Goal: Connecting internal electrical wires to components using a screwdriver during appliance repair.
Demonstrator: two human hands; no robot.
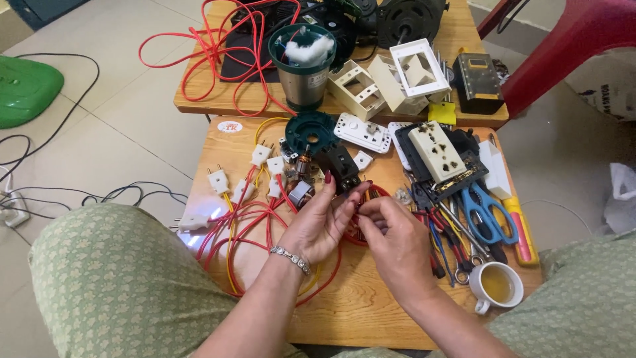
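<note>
Now, frame centre | my left hand [318, 222] and right hand [391, 238] meet fingertip to fingertip, both pinched narrow on a small red-wired part [358, 207] | part sits between them, equally near, over the wooden table [358, 311] | long axis unclear.

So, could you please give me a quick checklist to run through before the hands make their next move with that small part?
1. Left hand grips the small part: ok, pinched at the fingertips.
2. Right hand on the same part: ok.
3. What the part is: cannot tell, too small.
4. White cup of yellow liquid away from the hands: not ok, close to the right wrist.
5. Blue-handled scissors within reach: ok.
6. Red wires clear of the left wrist: not ok, they run beneath it.
</note>
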